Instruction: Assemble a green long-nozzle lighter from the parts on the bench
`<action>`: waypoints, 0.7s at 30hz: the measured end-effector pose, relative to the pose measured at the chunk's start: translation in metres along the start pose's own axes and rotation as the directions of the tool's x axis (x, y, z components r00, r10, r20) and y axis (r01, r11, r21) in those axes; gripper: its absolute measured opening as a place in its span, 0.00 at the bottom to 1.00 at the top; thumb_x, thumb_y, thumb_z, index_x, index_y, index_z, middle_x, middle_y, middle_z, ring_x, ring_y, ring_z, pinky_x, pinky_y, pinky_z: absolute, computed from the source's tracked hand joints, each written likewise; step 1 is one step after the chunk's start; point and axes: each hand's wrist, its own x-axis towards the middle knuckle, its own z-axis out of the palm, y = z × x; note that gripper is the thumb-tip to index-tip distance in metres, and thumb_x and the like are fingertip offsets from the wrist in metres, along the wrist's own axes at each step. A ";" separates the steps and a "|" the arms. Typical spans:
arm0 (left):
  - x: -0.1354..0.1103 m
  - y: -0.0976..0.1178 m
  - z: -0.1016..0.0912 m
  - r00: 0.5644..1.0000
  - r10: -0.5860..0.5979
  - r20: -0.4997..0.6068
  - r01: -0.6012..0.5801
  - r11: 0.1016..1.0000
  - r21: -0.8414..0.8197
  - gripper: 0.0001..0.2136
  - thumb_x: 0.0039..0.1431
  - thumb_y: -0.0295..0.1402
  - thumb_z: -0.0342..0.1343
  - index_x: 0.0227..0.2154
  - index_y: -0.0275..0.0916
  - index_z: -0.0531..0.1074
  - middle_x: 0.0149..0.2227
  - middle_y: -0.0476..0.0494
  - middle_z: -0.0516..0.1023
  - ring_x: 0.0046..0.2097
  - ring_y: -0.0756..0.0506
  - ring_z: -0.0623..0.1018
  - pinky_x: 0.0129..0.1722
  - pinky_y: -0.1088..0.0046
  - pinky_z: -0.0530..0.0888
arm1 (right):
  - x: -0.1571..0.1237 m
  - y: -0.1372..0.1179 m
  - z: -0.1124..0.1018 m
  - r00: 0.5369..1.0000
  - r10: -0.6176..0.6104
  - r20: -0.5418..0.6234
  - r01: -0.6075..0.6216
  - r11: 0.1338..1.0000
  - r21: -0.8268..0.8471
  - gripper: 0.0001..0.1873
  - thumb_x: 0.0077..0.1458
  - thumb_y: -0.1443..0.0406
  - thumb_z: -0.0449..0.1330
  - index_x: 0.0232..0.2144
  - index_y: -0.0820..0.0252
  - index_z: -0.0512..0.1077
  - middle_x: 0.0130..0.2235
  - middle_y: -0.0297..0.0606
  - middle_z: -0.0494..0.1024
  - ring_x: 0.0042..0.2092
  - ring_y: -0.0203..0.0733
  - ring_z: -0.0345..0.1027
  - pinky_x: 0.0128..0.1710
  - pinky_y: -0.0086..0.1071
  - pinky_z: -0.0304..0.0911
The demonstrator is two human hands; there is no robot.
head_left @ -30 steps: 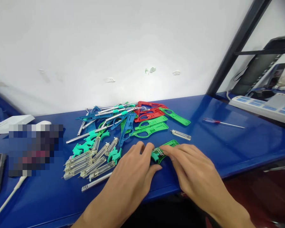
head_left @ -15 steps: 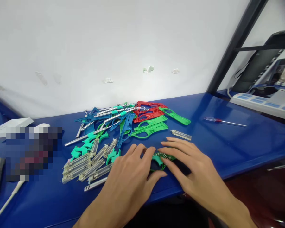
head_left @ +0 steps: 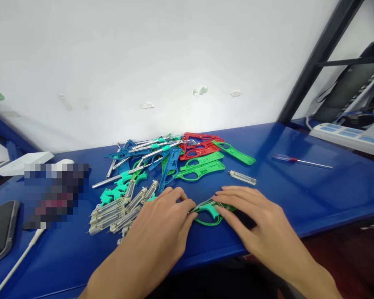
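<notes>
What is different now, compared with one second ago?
The left hand drew back a little to the left, uncovering the green handle and its teal trigger. The handle slid slightly toward the near table edge. The right hand still presses on it. The pile and screwdriver stayed put.

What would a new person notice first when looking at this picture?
First come the two hands near the front edge of the blue table: the left hand and the right hand meet with their fingertips on a green handle piece lying flat. Behind them, toward the wall, lies a bright heap of coloured plastic parts, and a bundle of clear tubes lies just left of the left hand.
</notes>
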 end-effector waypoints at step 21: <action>0.006 -0.003 -0.005 0.999 0.035 0.021 -0.031 0.982 -0.189 0.12 0.73 0.24 0.51 0.43 0.45 0.78 0.44 0.50 0.78 0.44 0.45 0.78 0.47 0.65 0.71 | 0.003 0.002 -0.003 0.985 0.079 0.151 -0.084 0.996 0.027 0.16 0.73 0.60 0.55 0.60 0.41 0.68 0.56 0.27 0.80 0.59 0.43 0.70 0.61 0.44 0.63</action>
